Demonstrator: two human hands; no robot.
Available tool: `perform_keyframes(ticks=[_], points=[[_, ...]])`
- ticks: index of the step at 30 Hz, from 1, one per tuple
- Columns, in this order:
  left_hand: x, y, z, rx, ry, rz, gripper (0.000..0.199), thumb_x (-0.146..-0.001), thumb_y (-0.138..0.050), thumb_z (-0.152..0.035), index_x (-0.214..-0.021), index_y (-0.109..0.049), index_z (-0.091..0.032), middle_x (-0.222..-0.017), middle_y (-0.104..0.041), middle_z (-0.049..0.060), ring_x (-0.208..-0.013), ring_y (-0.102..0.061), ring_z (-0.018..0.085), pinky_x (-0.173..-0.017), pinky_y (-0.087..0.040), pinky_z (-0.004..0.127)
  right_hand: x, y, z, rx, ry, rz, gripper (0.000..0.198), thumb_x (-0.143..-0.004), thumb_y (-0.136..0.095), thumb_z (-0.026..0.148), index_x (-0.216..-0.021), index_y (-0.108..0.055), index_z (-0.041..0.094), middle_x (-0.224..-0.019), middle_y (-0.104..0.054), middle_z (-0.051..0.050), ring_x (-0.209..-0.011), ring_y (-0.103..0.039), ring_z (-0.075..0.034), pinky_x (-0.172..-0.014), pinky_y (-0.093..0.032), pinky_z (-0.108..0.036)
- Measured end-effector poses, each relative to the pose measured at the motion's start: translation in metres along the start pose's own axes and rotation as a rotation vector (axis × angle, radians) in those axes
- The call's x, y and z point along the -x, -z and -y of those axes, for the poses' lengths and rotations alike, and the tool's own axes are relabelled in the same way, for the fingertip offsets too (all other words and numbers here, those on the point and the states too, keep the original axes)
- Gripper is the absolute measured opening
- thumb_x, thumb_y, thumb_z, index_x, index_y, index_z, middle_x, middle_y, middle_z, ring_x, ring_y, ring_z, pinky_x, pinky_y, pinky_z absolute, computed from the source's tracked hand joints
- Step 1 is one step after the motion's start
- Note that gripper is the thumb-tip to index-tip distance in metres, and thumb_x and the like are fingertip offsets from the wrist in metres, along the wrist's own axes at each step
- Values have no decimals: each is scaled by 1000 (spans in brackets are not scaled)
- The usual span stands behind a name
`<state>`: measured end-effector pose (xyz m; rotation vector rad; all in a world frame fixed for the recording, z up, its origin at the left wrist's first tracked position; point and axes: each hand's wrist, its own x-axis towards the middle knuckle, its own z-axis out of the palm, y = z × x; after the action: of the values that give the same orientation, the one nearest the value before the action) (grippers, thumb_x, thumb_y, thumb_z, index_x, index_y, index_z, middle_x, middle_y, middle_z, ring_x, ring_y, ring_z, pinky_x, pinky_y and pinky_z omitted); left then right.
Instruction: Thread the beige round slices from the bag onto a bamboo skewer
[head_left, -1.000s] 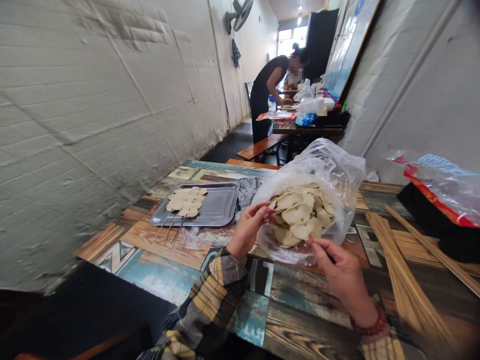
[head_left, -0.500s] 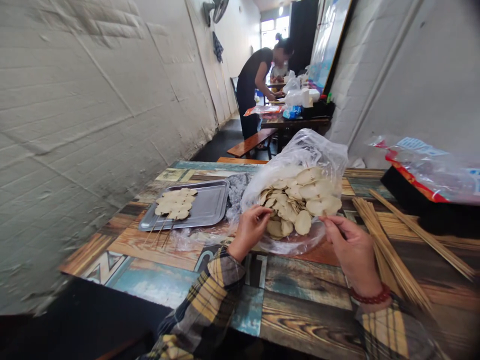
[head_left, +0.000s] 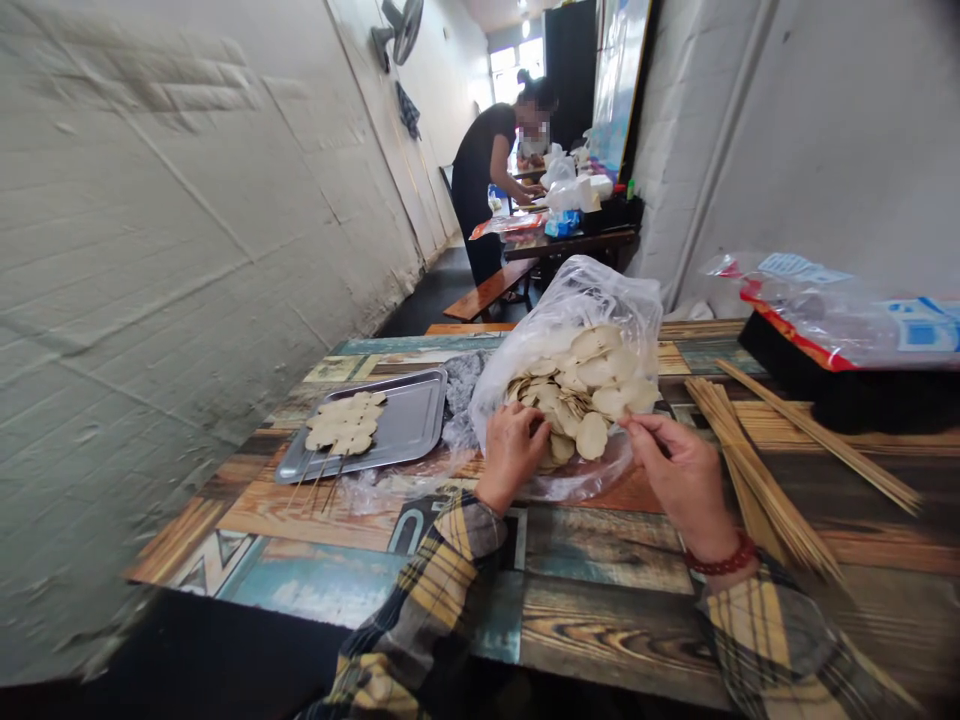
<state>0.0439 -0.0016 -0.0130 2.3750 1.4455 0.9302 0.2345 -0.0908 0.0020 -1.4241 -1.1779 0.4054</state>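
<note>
A clear plastic bag (head_left: 559, 305) lies open on the table, with a heap of thin, pale round slices (head_left: 592, 436), possibly potato, spilling at its mouth. At the heap's left edge, my left hand (head_left: 516, 450) has its fingers curled down against the slices, thumb bent in; its fingertips are partly hidden. My right hand (head_left: 679, 470) pinches what looks like the end of a bamboo skewer, mostly hidden, at the heap's right side. On a metal tray (head_left: 409, 412) to the left lie slices threaded on several skewers (head_left: 346, 422), their sticks jutting over the near rim.
Loose bamboo skewers (head_left: 757, 480) lie right of my right hand, with more skewers (head_left: 825, 440) beyond. A black box (head_left: 795, 365) carries red-edged plastic packaging. Grey crumpled plastic (head_left: 463, 385) sits between tray and bag. Farther off, a person (head_left: 480, 170) bends over another table.
The view has swung slightly, shifting most things leftward. My left hand has moved in over the slices, its fingers curling further. My right hand keeps its pinch.
</note>
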Motion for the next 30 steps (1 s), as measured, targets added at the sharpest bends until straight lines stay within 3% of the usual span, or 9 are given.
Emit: perform_keyframes(ticks=[8, 11, 14, 19, 24, 30], points=[[-11, -8, -16, 7, -15, -83, 8, -77, -59, -17, -71, -64, -19, -81, -59, 7, -83, -52, 22, -77, -36, 35, -4, 2, -4, 6, 25, 17, 32, -84, -56, 43, -87, -72, 16, -71, -71, -6, -60, -60, -17, -58, -44, -27], [-13, -8, -19, 227, 47, -98, 8, -72, -60, -14, -66, -62, -19, -74, -58, 4, -77, -52, 19, -74, -37, 31, -5, 3, -3, 24, 37, 26, 33, -85, -55, 44, -86, -72, 16, -70, -72, -5, -59, -61, -17, -57, -45, -27], [-13, 0, -19, 639, 229, -134, 5, -69, -63, -18, -66, -59, -18, -66, -56, 0, -66, -51, 14, -65, -39, 26, -5, 4, -4, 27, 45, 23, 34, -85, -54, 45, -86, -72, 17, -70, -72, -5, -59, -61, -17, -57, -45, -26], [-4, 24, -12, 1191, 524, -161, 27, -62, -74, -31, -72, -52, -18, -63, -55, -5, -55, -53, 9, -60, -46, 25, -4, 4, -7, 1, 51, 21, 33, -84, -55, 45, -87, -72, 17, -74, -73, -5, -62, -64, -18, -57, -46, -26], [4, 30, -7, 1313, 597, -120, 33, -60, -77, -29, -74, -50, -18, -56, -51, -7, -51, -54, 8, -63, -53, 29, -2, 4, -6, -1, 46, 50, 32, -85, -55, 46, -86, -72, 19, -71, -72, -4, -60, -62, -18, -57, -45, -27], [6, 31, -5, 1414, 664, -127, 34, -58, -76, -25, -77, -48, -18, -70, -62, -2, -62, -62, 13, -67, -54, 33, 1, 2, -6, -34, 48, 106, 37, -85, -54, 49, -87, -72, 17, -71, -71, -5, -60, -60, -18, -57, -45, -28]])
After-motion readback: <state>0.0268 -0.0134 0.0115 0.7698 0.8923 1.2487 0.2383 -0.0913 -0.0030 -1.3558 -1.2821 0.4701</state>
